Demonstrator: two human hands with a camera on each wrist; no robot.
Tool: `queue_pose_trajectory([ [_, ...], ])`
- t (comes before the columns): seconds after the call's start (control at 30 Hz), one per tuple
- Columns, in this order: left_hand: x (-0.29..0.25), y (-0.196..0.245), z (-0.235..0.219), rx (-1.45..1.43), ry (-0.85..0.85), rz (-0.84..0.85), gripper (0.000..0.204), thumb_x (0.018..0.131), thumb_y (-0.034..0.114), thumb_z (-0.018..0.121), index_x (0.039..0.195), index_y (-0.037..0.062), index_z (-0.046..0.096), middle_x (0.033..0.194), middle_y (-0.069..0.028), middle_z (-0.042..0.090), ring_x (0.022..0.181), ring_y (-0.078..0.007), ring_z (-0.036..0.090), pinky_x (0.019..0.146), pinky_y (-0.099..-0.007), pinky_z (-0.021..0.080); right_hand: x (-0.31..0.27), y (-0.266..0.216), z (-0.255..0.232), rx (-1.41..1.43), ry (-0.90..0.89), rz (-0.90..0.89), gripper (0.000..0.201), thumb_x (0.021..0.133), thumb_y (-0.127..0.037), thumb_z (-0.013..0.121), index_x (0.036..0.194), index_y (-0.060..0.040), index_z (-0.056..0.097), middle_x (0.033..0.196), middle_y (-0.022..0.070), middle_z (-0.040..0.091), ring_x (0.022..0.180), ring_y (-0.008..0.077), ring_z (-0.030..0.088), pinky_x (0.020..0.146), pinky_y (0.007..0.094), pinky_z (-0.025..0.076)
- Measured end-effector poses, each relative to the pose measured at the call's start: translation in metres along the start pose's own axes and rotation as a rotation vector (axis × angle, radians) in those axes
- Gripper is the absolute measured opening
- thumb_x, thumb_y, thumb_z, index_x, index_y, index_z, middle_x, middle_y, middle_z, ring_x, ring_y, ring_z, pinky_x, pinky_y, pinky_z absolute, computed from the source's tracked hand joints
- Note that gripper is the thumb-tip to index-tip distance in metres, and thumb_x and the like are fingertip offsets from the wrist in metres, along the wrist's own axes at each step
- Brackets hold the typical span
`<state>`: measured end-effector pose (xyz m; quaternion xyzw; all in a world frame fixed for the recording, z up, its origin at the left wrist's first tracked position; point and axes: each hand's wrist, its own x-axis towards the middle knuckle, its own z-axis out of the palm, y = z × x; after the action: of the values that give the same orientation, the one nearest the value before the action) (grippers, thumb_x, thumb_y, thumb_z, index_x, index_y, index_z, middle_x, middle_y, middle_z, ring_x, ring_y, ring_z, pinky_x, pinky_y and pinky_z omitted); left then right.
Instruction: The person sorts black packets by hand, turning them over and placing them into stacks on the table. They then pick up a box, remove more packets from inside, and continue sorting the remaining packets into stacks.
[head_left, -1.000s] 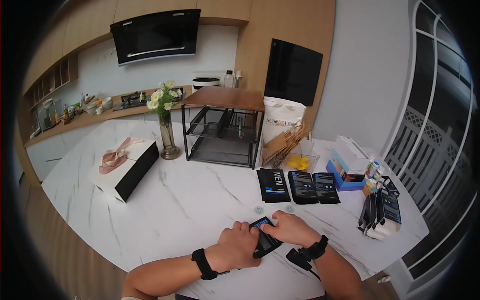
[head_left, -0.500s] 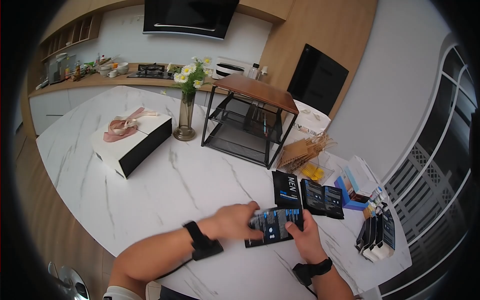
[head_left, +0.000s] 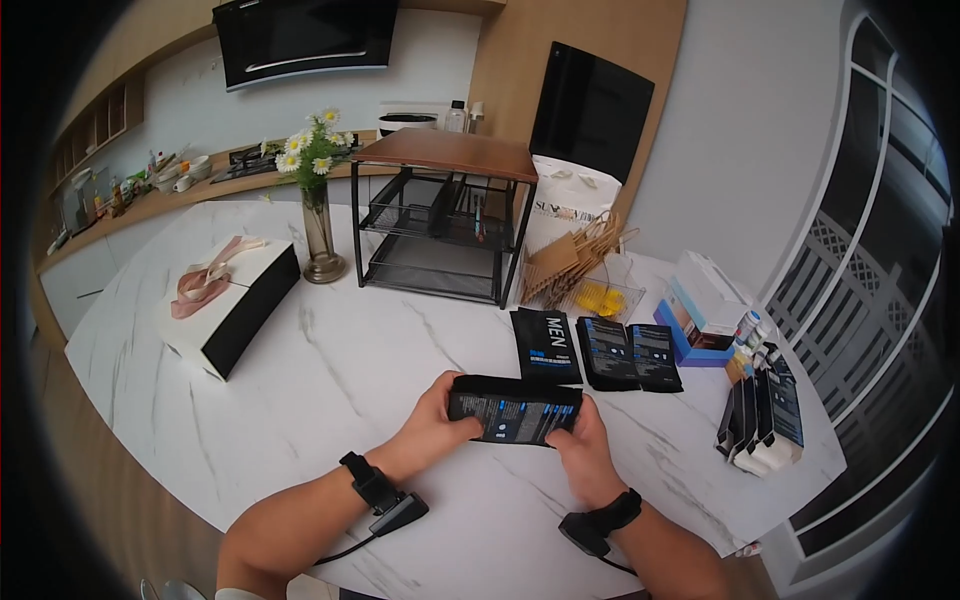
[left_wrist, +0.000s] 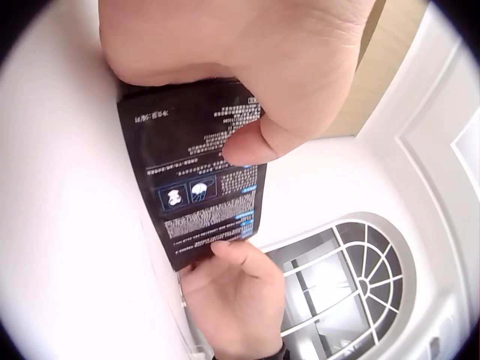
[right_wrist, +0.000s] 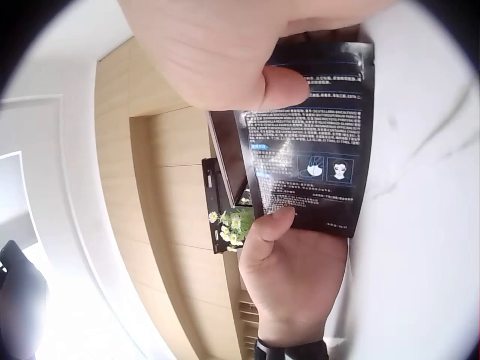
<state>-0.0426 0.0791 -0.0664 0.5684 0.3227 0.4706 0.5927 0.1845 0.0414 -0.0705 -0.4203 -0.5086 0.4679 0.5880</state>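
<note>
Both hands hold black face mask packets (head_left: 515,412) with white and blue print, just above the table near the middle of the head view. My left hand (head_left: 432,428) grips the left end, thumb on the printed face. At the right end my right hand (head_left: 588,455) grips likewise, its thumb pressing the front near the lower edge. Small mask drawings show on the front packet (left_wrist: 202,180) in the left wrist view. The fingers behind the packets are mostly hidden. Just beyond lie a MEN packet pile (head_left: 546,345) and two more packet piles (head_left: 607,352) side by side.
A white marble-patterned table (head_left: 340,400) bears a white and black gift box (head_left: 235,300) with a ribbon, a flower vase (head_left: 320,235), a two-tier rack (head_left: 440,215), a wire basket (head_left: 590,290), stacked boxes (head_left: 705,305) and upright packets (head_left: 765,420) at right.
The packets have gone from lying low at the table under both hands to being lifted and turned lengthwise, printed side facing me. My left hand has moved to their left end.
</note>
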Motion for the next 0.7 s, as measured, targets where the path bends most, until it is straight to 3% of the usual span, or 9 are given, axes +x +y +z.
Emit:
queue_pose_trajectory([
  [0.07, -0.006, 0.002, 0.011, 0.031, 0.05, -0.018, 0.037, 0.082, -0.01, 0.063, 0.116, -0.0003, 0.052, 0.112, -0.0064, 0.063, 0.102, -0.0122, 0.061, 0.09, -0.0281, 0.053, -0.003, -0.001, 0.003, 0.066, -0.039, 0.077, 0.054, 0.083, 0.015, 0.049, 0.135, -0.0009, 0.047, 0.125, 0.0078, 0.06, 0.118, 0.0158, 0.058, 0.102, 0.0324, 0.046],
  [0.13, -0.009, 0.004, 0.016, 0.063, 0.104, -0.032, 0.037, 0.081, -0.011, 0.062, 0.115, -0.0006, 0.052, 0.111, -0.0065, 0.063, 0.103, -0.0123, 0.061, 0.09, -0.028, 0.052, -0.005, 0.0, 0.008, 0.063, -0.025, 0.049, 0.052, 0.083, 0.014, 0.05, 0.133, 0.0004, 0.048, 0.125, 0.0083, 0.06, 0.114, 0.0162, 0.058, 0.102, 0.0321, 0.045],
  [0.2, -0.01, 0.004, 0.016, 0.112, 0.148, 0.124, 0.037, 0.081, -0.011, 0.061, 0.116, -0.0005, 0.052, 0.11, -0.0055, 0.063, 0.104, -0.0116, 0.06, 0.092, -0.0279, 0.051, -0.006, -0.005, 0.01, 0.052, -0.017, 0.022, 0.05, 0.083, 0.014, 0.051, 0.131, 0.0017, 0.048, 0.125, 0.0088, 0.06, 0.111, 0.0166, 0.059, 0.102, 0.0318, 0.045],
  [0.3, -0.009, 0.013, 0.014, 0.193, 0.149, 0.183, 0.036, 0.081, -0.01, 0.062, 0.114, 0.0001, 0.053, 0.111, -0.0055, 0.064, 0.104, -0.0114, 0.059, 0.094, -0.0273, 0.049, -0.007, -0.014, 0.009, 0.061, -0.049, 0.048, 0.046, 0.085, 0.01, 0.054, 0.13, 0.0014, 0.051, 0.124, 0.0086, 0.061, 0.112, 0.0157, 0.057, 0.1, 0.0299, 0.045],
  [0.5, -0.007, 0.005, 0.014, 0.121, 0.126, 0.081, 0.036, 0.079, -0.008, 0.065, 0.112, 0.0003, 0.055, 0.11, -0.0054, 0.063, 0.102, -0.0109, 0.058, 0.092, -0.0258, 0.047, -0.004, 0.003, 0.006, 0.098, 0.001, 0.069, 0.049, 0.084, 0.01, 0.054, 0.132, 0.0024, 0.051, 0.121, 0.0093, 0.061, 0.111, 0.0147, 0.056, 0.099, 0.0285, 0.044],
  [0.6, -0.005, -0.003, 0.011, 0.137, 0.157, 0.146, 0.037, 0.079, -0.007, 0.066, 0.114, 0.0001, 0.055, 0.107, -0.0039, 0.063, 0.1, -0.0101, 0.058, 0.09, -0.0263, 0.048, -0.006, -0.001, 0.007, 0.028, -0.047, 0.056, 0.054, 0.083, 0.01, 0.054, 0.136, 0.0033, 0.046, 0.121, 0.0086, 0.061, 0.111, 0.0153, 0.056, 0.099, 0.0285, 0.044],
  [0.7, -0.005, 0.0, 0.013, 0.112, 0.189, 0.108, 0.039, 0.078, -0.008, 0.065, 0.114, -0.0002, 0.055, 0.107, -0.0041, 0.063, 0.099, -0.0101, 0.057, 0.089, -0.0269, 0.049, -0.006, -0.003, 0.007, 0.037, -0.011, 0.093, 0.055, 0.084, 0.01, 0.053, 0.138, 0.0032, 0.043, 0.121, 0.0076, 0.06, 0.11, 0.0152, 0.056, 0.098, 0.0278, 0.044],
])
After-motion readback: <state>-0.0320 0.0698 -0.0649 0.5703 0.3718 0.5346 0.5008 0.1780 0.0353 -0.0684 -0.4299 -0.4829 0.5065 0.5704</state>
